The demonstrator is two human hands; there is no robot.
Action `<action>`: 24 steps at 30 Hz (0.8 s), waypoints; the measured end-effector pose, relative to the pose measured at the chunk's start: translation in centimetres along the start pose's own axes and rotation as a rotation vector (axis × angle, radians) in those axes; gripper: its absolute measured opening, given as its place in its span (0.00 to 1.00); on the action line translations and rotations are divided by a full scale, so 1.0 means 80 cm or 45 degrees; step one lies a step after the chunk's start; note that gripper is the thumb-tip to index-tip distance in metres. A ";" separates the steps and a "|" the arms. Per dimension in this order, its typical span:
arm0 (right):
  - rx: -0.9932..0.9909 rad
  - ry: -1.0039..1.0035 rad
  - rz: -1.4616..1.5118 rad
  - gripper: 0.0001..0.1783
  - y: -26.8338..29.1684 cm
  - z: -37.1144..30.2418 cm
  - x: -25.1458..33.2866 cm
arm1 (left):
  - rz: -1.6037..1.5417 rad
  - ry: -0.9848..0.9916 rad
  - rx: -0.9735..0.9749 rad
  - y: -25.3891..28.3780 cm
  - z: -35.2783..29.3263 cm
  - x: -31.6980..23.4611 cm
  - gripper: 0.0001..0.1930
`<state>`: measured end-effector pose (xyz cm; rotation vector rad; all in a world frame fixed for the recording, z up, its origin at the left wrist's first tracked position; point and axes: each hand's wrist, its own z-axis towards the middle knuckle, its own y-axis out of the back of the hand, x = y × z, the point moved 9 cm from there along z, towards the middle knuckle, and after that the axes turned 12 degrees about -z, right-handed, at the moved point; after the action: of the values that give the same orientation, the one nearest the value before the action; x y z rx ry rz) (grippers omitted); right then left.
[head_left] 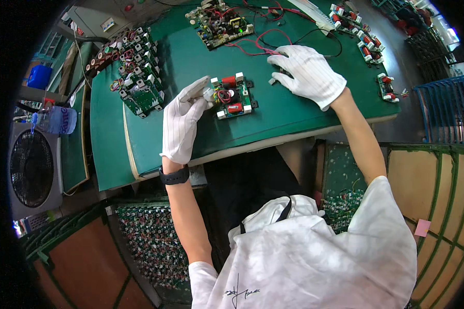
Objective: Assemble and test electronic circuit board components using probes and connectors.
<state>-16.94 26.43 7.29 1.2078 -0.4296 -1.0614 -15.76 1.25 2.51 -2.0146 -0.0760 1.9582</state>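
Observation:
In front of me on the green-topped table [180, 67] lies a small green circuit board [244, 92] with red cylindrical parts, white blocks at its corners and a bundle of thin wires in the middle. My left hand [181, 116], in a white striped glove, is closed at the board's left edge, pinching a white plastic connector [209, 95]. To the right of the board, my gloved right hand [309, 72] has its fingers curled over the table. A small grey plug [272, 81] shows at its thumb tip; the fingers partly hide what they grip.
A larger board with a lit green light [219, 26] sits at the back, with red and black wires [260, 44] running toward my right hand. Stacked boards [139, 72] stand at left, more boards [368, 46] along the right edge. A fan [32, 167] is far left.

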 end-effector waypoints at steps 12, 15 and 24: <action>-0.137 0.160 0.229 0.11 -0.002 -0.020 0.008 | 0.857 -0.251 0.473 -0.048 -0.011 -0.019 0.20; -0.311 0.117 0.271 0.14 0.011 -0.031 0.016 | 0.986 -0.349 0.531 -0.062 -0.008 -0.023 0.22; -0.303 0.042 0.335 0.13 0.023 -0.028 0.046 | 1.174 -0.481 0.586 -0.074 0.003 -0.025 0.20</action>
<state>-12.67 24.49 7.28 0.9277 -0.4114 -0.8391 -14.97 6.36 6.06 -1.4406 1.2896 2.5028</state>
